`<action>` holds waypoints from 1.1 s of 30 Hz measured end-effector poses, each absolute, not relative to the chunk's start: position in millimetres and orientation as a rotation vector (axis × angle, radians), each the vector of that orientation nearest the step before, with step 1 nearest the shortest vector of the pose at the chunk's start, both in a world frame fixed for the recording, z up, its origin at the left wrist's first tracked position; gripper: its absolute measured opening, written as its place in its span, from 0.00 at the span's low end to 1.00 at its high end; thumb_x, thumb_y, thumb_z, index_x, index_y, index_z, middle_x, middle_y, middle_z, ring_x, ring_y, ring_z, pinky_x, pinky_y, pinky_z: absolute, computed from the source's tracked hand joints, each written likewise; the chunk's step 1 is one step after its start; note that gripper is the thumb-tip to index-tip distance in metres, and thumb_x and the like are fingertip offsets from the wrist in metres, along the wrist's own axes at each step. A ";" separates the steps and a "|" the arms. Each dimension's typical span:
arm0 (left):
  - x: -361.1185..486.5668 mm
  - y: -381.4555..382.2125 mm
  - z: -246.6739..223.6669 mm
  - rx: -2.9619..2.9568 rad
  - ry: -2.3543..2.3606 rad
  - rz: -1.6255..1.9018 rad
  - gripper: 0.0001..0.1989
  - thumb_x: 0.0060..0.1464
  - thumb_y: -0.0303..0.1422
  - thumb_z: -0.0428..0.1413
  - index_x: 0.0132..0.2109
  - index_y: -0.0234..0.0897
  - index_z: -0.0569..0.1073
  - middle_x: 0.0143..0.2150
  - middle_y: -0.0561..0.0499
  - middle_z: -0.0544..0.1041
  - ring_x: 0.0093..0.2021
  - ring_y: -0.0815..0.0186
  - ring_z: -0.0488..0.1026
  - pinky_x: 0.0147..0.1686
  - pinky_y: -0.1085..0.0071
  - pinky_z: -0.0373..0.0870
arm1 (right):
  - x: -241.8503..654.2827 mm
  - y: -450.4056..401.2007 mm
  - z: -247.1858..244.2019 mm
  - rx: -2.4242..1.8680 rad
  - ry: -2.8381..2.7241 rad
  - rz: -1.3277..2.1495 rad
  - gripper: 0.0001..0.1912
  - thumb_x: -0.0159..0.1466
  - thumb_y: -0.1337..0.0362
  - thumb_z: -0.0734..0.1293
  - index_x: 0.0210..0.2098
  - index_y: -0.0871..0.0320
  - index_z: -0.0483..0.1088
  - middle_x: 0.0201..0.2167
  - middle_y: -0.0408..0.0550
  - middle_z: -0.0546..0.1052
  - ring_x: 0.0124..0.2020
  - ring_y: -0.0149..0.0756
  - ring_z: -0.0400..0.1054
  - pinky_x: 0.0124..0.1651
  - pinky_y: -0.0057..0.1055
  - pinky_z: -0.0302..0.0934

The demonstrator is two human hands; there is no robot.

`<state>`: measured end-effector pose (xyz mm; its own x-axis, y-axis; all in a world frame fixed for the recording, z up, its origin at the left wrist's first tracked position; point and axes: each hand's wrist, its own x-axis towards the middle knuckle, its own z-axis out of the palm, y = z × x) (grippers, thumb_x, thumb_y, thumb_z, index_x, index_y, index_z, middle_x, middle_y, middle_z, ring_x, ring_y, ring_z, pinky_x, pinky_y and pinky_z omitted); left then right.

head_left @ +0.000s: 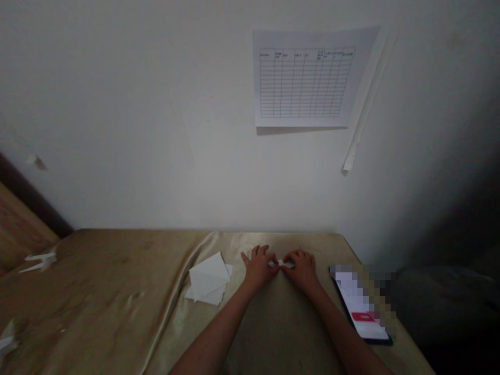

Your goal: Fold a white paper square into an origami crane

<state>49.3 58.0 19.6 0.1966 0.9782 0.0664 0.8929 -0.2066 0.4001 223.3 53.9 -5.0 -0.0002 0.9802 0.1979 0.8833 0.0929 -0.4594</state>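
Note:
Between my hands is a small piece of folded white paper (pixel 280 263), mostly covered by the fingers. My left hand (pixel 260 264) pinches its left side with thumb and forefinger, the other fingers spread away. On the other side my right hand (pixel 300 264) grips the paper with thumb and forefinger too, its remaining fingers curled. Both hands rest low over the cloth-covered table, fingertips almost meeting. A loose stack of white paper squares (pixel 209 278) lies left of my left forearm.
A phone (pixel 361 307) with a lit screen, partly blurred out, lies by the right edge of the table (pixel 273 338). Folded white paper pieces (pixel 41 260) sit at the far left. A printed table sheet (pixel 308 80) hangs on the wall behind. The cloth has a raised crease left of the stack.

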 end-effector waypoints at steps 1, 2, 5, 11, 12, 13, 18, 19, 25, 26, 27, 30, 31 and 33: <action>49.6 58.0 20.1 2.200 1.780 0.447 0.10 0.53 0.45 0.61 0.43 0.52 0.78 0.68 0.53 0.63 0.70 0.47 0.51 0.60 0.24 0.34 | 223.4 54.1 -4.8 -1.825 -1.916 0.282 0.12 0.58 0.52 0.72 0.39 0.47 0.77 0.46 0.46 0.74 0.55 0.46 0.62 0.62 0.45 0.45; 49.8 58.1 20.4 2.200 1.780 0.447 0.10 0.53 0.45 0.61 0.43 0.52 0.78 0.68 0.53 0.63 0.70 0.47 0.51 0.60 0.24 0.34 | 223.6 54.3 -4.7 -1.826 -1.915 0.286 0.12 0.58 0.52 0.71 0.39 0.47 0.77 0.46 0.46 0.74 0.54 0.45 0.62 0.62 0.44 0.45; 48.9 59.1 21.2 2.202 1.776 0.436 0.10 0.54 0.44 0.61 0.43 0.53 0.78 0.68 0.54 0.63 0.70 0.47 0.50 0.60 0.24 0.35 | 225.3 54.9 -4.0 -1.830 -1.925 0.301 0.11 0.58 0.55 0.71 0.39 0.47 0.77 0.46 0.46 0.74 0.54 0.44 0.63 0.62 0.43 0.45; 41.6 61.5 23.0 2.177 1.742 0.383 0.09 0.54 0.41 0.61 0.44 0.57 0.78 0.69 0.58 0.62 0.71 0.47 0.49 0.60 0.25 0.34 | 231.7 56.4 -2.5 -1.797 -1.972 0.359 0.11 0.58 0.60 0.69 0.41 0.46 0.77 0.46 0.45 0.75 0.54 0.42 0.63 0.60 0.40 0.46; 40.4 61.7 23.5 2.180 1.733 0.383 0.09 0.54 0.41 0.60 0.44 0.58 0.78 0.69 0.58 0.62 0.71 0.47 0.49 0.60 0.25 0.34 | 232.7 56.5 -2.4 -1.792 -1.975 0.366 0.11 0.58 0.61 0.69 0.41 0.46 0.77 0.46 0.45 0.75 0.54 0.42 0.63 0.60 0.40 0.46; 39.3 61.9 24.0 2.182 1.727 0.380 0.09 0.54 0.41 0.60 0.44 0.58 0.78 0.69 0.59 0.61 0.71 0.47 0.49 0.60 0.24 0.34 | 233.6 56.8 -2.3 -1.786 -1.978 0.375 0.12 0.58 0.62 0.69 0.41 0.45 0.77 0.46 0.45 0.75 0.54 0.42 0.64 0.61 0.40 0.46; 35.8 62.7 25.5 2.176 1.719 0.339 0.10 0.55 0.40 0.60 0.45 0.60 0.78 0.70 0.60 0.61 0.71 0.47 0.48 0.60 0.25 0.32 | 237.3 58.8 -3.2 -1.765 -1.993 0.424 0.14 0.58 0.66 0.68 0.42 0.45 0.77 0.47 0.44 0.75 0.55 0.41 0.64 0.61 0.39 0.46; 35.2 62.7 25.2 2.176 1.714 0.336 0.11 0.55 0.40 0.60 0.46 0.61 0.78 0.70 0.60 0.60 0.71 0.47 0.48 0.60 0.25 0.31 | 237.8 59.2 -3.6 -1.761 -1.996 0.429 0.14 0.58 0.66 0.68 0.42 0.46 0.77 0.47 0.45 0.75 0.55 0.41 0.64 0.61 0.39 0.46; 31.9 60.2 20.5 2.208 1.683 0.399 0.12 0.55 0.40 0.59 0.46 0.62 0.78 0.69 0.59 0.61 0.71 0.47 0.48 0.61 0.26 0.31 | 237.9 57.0 -5.7 -1.732 -2.002 0.398 0.17 0.57 0.69 0.66 0.45 0.48 0.77 0.48 0.47 0.74 0.55 0.41 0.63 0.61 0.39 0.46; 31.5 59.7 20.2 2.214 1.675 0.405 0.12 0.55 0.40 0.59 0.46 0.62 0.78 0.69 0.59 0.61 0.71 0.47 0.48 0.61 0.26 0.31 | 237.8 56.2 -5.8 -1.722 -2.006 0.385 0.17 0.58 0.69 0.66 0.45 0.48 0.77 0.48 0.47 0.74 0.55 0.42 0.62 0.61 0.39 0.46; 31.1 59.3 20.1 2.220 1.666 0.410 0.12 0.55 0.41 0.60 0.47 0.62 0.78 0.69 0.58 0.61 0.71 0.47 0.48 0.60 0.25 0.31 | 237.6 55.5 -5.8 -1.708 -2.014 0.375 0.17 0.58 0.68 0.66 0.45 0.48 0.77 0.48 0.48 0.74 0.55 0.42 0.62 0.61 0.39 0.45; 30.7 58.5 21.3 2.237 1.650 0.422 0.12 0.54 0.42 0.60 0.47 0.61 0.78 0.68 0.57 0.63 0.71 0.46 0.48 0.60 0.25 0.32 | 237.1 53.9 -4.8 -1.683 -2.048 0.363 0.17 0.59 0.68 0.66 0.46 0.49 0.76 0.48 0.48 0.74 0.56 0.43 0.61 0.62 0.40 0.45; 30.8 58.3 21.9 2.243 1.653 0.430 0.12 0.54 0.42 0.60 0.47 0.61 0.78 0.68 0.57 0.63 0.71 0.46 0.48 0.60 0.25 0.32 | 236.8 53.6 -4.1 -1.682 -2.058 0.360 0.17 0.59 0.68 0.65 0.46 0.49 0.76 0.48 0.48 0.75 0.56 0.43 0.61 0.62 0.41 0.44; 31.7 58.0 22.9 2.251 1.663 0.450 0.12 0.54 0.42 0.60 0.46 0.61 0.78 0.67 0.57 0.65 0.71 0.47 0.49 0.61 0.27 0.32 | 236.2 52.7 -2.5 -1.681 -2.078 0.354 0.17 0.59 0.68 0.65 0.46 0.50 0.76 0.47 0.47 0.75 0.56 0.43 0.61 0.62 0.41 0.44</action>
